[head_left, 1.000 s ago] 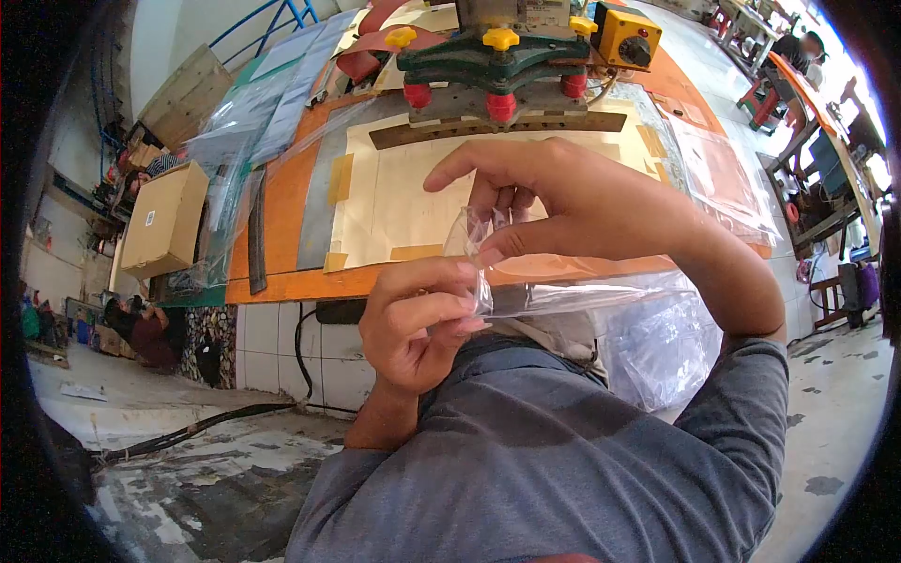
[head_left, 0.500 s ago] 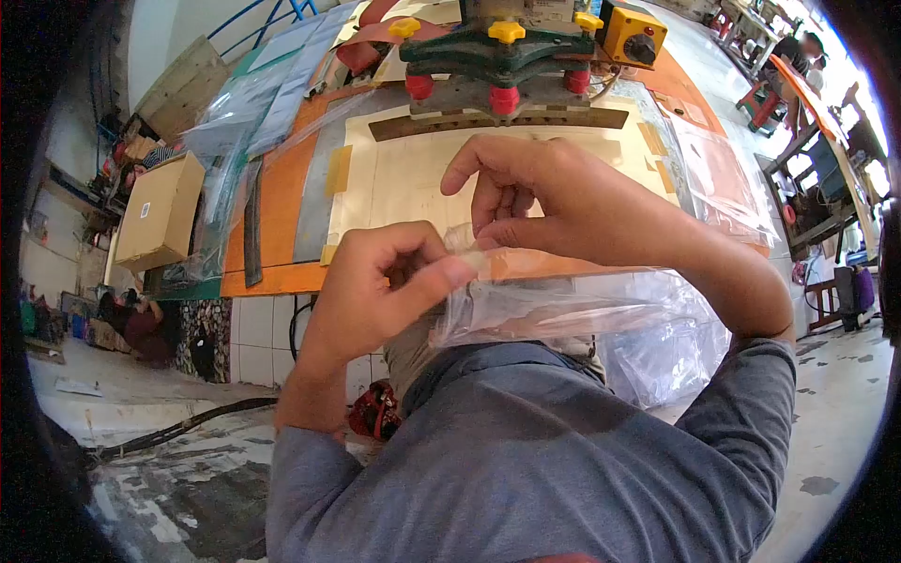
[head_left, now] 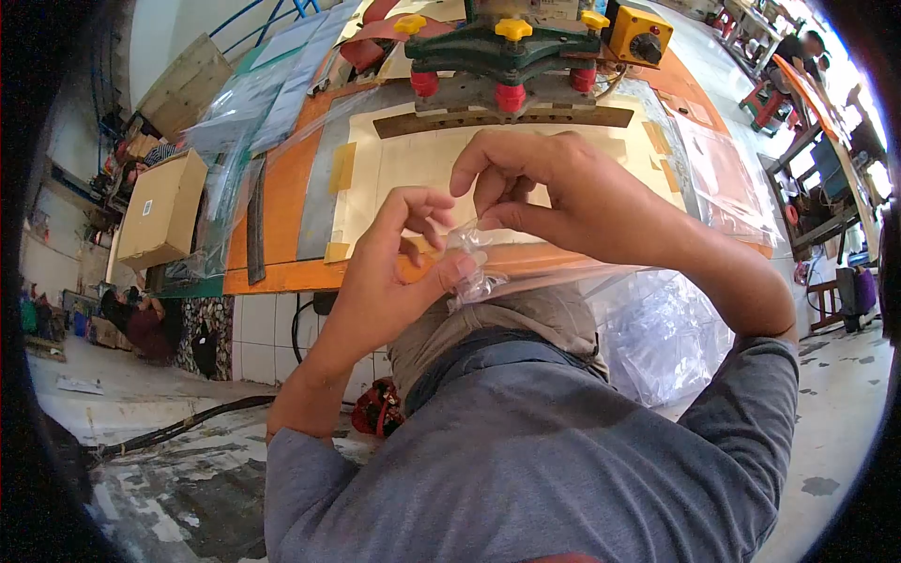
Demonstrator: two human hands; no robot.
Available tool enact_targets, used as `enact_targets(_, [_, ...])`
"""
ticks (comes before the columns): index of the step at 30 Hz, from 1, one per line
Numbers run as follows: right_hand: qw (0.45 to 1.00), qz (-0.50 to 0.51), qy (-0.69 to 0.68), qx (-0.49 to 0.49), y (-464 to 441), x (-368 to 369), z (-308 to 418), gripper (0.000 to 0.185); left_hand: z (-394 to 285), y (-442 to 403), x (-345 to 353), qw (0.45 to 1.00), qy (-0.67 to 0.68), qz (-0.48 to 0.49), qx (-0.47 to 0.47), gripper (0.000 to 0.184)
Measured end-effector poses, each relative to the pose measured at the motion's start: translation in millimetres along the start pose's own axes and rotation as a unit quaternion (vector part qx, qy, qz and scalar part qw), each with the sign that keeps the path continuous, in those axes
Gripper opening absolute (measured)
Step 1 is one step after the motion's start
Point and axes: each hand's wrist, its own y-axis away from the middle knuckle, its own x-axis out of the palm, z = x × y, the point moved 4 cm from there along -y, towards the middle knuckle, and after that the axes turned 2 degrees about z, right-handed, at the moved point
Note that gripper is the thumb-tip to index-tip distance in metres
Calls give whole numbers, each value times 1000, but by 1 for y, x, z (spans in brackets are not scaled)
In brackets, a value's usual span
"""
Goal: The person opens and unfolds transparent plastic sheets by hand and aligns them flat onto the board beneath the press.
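Note:
In the head view, a clear plastic sheet (head_left: 483, 286) is bunched between my hands, trailing rightward along the table's front edge. My right hand (head_left: 540, 192) pinches its upper part between thumb and fingertips. My left hand (head_left: 399, 249) is beside the bunched film. Its fingers are loosely curled and apart, and the thumb touches the plastic. Beyond my hands, a cream sheet (head_left: 394, 174) is taped to the press bed. Above it stands a dark green press head (head_left: 511, 61) with yellow knobs and red fittings.
More clear plastic (head_left: 666, 342) hangs at the table's front right. A cardboard box (head_left: 164, 211) sits at the left, near a dark metal strip (head_left: 255, 220). A yellow control box (head_left: 640, 33) with a black knob is beside the press. A person (head_left: 802, 52) sits at the far right.
My left hand's fingers have spread away from the thumb and lifted. The plastic has drawn into a tighter bunch, uncovering my lap. The right hand keeps its pinch and has barely shifted.

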Motion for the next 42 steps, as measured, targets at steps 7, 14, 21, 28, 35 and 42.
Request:
enact_targets(7, [998, -49, 41, 23, 11, -9, 3, 21, 8, -19, 1, 997, -9, 50, 62, 26])
enact_targets(14, [965, -52, 254, -34, 56, 14, 51, 43, 1, -29, 15, 997, 9, -9, 76, 26])
enact_targets(21, [948, -139, 280, -60, 71, 27, 45, 31, 4, -33, 17, 992, 70, 44, 91, 28])
enact_targets(28, [952, -197, 229, -47, 83, 19, 43, 25, 4, -42, 17, 969, 29, 91, 229, 36])
enact_targets(35, [953, -238, 185, -46, 92, 23, 41, 32, -16, -51, 20, 968, -70, 83, 228, 43])
enact_targets(42, [956, -157, 247, -15, 90, 15, 55, 40, -7, -58, 21, 967, 8, 94, 237, 40])
